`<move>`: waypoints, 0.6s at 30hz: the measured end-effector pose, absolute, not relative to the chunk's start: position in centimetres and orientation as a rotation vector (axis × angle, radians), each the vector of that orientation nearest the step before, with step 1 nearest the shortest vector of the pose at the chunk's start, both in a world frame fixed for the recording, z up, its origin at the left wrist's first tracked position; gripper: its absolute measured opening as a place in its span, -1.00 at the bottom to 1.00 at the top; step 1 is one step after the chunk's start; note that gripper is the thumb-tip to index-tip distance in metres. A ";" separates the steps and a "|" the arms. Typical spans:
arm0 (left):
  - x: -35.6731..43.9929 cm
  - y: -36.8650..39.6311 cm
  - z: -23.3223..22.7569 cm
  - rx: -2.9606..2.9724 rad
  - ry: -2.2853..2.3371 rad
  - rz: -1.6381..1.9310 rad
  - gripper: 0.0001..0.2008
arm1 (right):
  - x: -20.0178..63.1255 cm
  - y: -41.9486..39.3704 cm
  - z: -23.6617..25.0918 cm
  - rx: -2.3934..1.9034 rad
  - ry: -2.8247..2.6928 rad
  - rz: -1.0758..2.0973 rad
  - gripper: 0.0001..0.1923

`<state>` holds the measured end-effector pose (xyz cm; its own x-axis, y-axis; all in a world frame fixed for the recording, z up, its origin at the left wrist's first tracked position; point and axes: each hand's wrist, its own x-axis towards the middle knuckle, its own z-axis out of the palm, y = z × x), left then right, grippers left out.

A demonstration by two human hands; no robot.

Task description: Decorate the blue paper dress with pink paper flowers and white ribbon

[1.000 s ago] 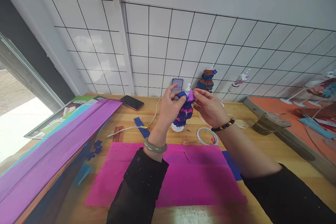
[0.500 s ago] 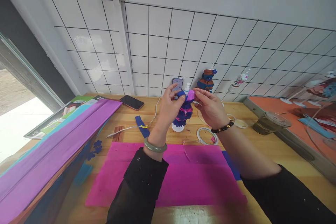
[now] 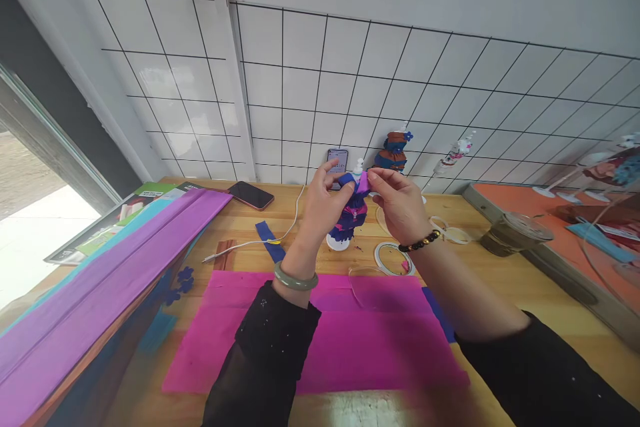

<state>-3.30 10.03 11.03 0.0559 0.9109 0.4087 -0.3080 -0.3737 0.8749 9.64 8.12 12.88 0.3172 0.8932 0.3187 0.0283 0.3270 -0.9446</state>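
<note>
A small dress-form stand with a white round base and white knobbed top wears ruffled dark blue and pink paper. At its upper part, my left hand pinches a folded blue paper strip between thumb and fingers. From the other side, the thumb and fingertips of my right hand close on a purple paper strip. Both strips lie against the top of the form, just below its white neck. The fingers partly cover where the papers meet.
Pink paper covers the front of the wooden table. Tape rolls, a black phone, a white cable and a blue strip lie around. Another phone leans at the wall near decorated stands. Purple paper lies left.
My right hand has shifted slightly left, and the purple strip in it appears narrower and more folded against the form. My left hand keeps its grip almost unmoved.
</note>
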 end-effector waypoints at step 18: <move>-3.6 10.1 11.2 1.325 0.701 1.508 -0.50 | 10.8 7.7 11.7 -1.129 -1.018 0.860 -0.63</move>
<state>-3.58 10.12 11.17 0.0655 0.9163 0.3951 -0.2893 -0.3615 0.8864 10.83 7.65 11.74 0.3161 0.9275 0.1994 -0.0423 0.2238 -0.9737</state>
